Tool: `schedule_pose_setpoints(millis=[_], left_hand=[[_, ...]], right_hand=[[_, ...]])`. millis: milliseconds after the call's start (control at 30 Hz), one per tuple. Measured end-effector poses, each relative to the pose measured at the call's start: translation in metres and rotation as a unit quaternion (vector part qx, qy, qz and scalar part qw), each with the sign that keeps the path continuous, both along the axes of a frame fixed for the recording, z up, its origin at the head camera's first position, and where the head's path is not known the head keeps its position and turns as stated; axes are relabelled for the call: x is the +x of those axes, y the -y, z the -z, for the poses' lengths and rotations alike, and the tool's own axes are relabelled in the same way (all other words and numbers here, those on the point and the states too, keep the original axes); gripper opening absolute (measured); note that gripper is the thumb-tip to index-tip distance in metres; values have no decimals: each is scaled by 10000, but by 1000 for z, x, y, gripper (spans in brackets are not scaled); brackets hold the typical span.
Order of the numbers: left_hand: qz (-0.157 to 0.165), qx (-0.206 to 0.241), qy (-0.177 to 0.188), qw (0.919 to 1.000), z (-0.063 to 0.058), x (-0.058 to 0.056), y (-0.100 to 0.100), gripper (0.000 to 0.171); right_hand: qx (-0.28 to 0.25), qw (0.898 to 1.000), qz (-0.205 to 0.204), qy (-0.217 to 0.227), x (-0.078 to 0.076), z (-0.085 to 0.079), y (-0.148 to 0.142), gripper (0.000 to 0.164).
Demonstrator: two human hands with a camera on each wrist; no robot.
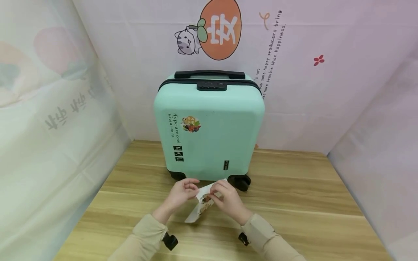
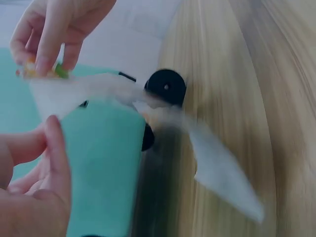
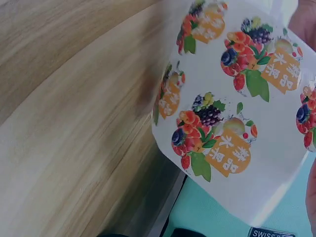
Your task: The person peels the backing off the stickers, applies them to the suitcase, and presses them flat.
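A white sheet of fruit stickers (image 1: 193,214) is held up in front of the suitcase, bent and slanting down toward the table. My left hand (image 1: 180,192) pinches its left edge between thumb and finger. At the other side my right hand (image 1: 229,200) grips the sheet's upper part; a colourful fruit sticker (image 2: 60,71) shows at its fingertips in the left wrist view. Whether that sticker is lifted off the backing, I cannot tell. Several printed fruit clusters (image 3: 212,140) fill the sheet's face in the right wrist view. Behind stands an upright mint-green suitcase (image 1: 222,134).
On the suitcase front are a round fruit sticker (image 1: 191,124) and black lettering (image 1: 174,128). Its black wheels (image 1: 240,182) rest on the wooden table (image 1: 300,203). Printed white cloth (image 1: 313,94) hangs behind and at both sides.
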State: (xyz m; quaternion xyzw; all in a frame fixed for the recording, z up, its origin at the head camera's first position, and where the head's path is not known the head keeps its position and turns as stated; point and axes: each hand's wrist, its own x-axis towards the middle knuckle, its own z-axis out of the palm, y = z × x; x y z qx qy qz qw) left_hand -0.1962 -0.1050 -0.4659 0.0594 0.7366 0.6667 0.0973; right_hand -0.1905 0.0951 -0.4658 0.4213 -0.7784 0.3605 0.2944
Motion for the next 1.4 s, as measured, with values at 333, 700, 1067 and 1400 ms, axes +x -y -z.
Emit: schedule_pose_setpoints(millis=[333, 700, 1067, 1400], left_hand=[[151, -472, 529, 9974, 22, 2, 22, 29], [-956, -1053, 439, 9889, 54, 3, 41, 25], [-931, -1752, 190, 9799, 69, 4, 48, 19], [616, -973, 53, 9933, 34, 9, 6, 28]], right_hand=[[-451, 9958, -216, 765, 1, -3, -6, 25], [-597, 9762, 198, 2074, 3, -6, -12, 15], [-1602, 9114, 653, 3735, -4, -32, -20, 9], [-1976, 8860, 575, 4155, -8, -52, -34, 14]])
